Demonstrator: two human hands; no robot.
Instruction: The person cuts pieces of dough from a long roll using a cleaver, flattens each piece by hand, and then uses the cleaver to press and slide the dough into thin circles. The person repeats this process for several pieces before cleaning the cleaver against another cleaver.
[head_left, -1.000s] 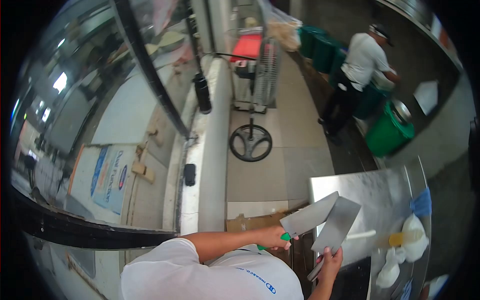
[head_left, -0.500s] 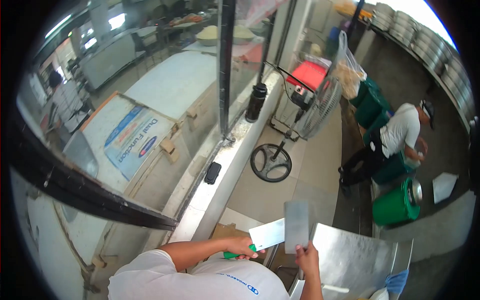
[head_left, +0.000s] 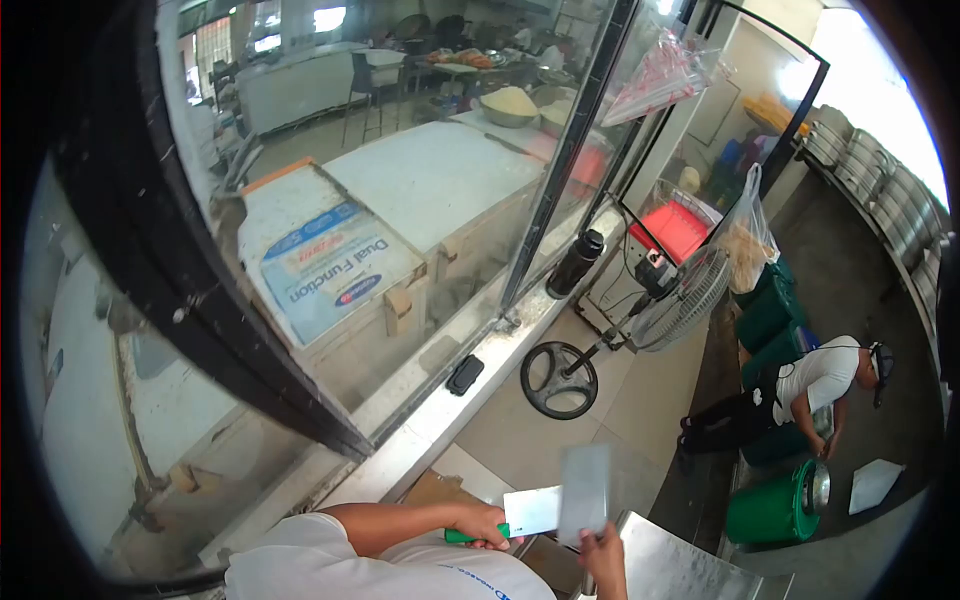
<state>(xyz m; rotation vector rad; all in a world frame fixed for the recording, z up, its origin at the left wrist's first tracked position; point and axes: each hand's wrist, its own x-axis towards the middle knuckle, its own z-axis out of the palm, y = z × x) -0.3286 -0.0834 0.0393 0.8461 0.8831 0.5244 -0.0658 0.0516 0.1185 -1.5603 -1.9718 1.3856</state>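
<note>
1. Left hand: your grip is closed right round the handle of the green-handled cleaver, blade lying roughly level and pointing right.
2. Right hand: your grip is closed round the handle of the second cleaver, blade standing upright across the far end of the first blade.
3. Both cleavers are in the air in front of your chest, just left of the steel counter and over the floor, not over the counter.
4. The upright blade is motion-blurred. The blades look to be touching, but I can't tell for sure.
5. Risk: steel on steel can skid. If one blade slides along the other, it runs toward the fingers of the opposite hand.
6. Risk: the blades sit at the very bottom of your view, so your eyes are likely off them.
7. Risk: if either grip slips, the cleaver drops to the floor near your feet.
8. The co-worker crouches by the green bins, well apart from the blades.
</note>
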